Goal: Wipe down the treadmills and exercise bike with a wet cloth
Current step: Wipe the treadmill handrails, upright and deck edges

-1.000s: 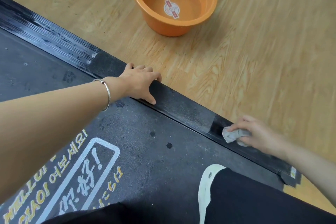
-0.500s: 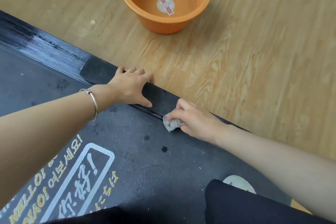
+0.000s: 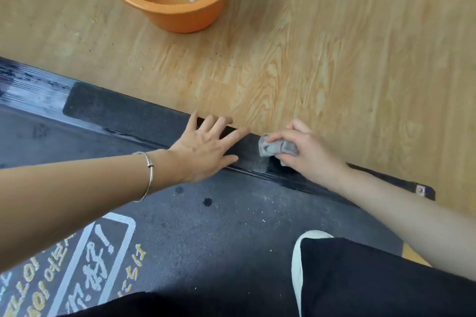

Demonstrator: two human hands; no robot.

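Orange basin [image 3: 180, 15], grey cloth [image 3: 275, 148].

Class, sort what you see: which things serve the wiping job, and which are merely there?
Job: grey cloth, right hand gripping it, left hand resting on treadmill side rail, orange basin of water.
Merely there: bracelet, wooden floor, shoe.

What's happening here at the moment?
A person is wiping the treadmill along its black side rail. The right hand grips a crumpled grey cloth and presses it on the rail. The left hand rests flat on the rail just beside it, fingers spread. An orange basin holding water stands on the wooden floor beyond.
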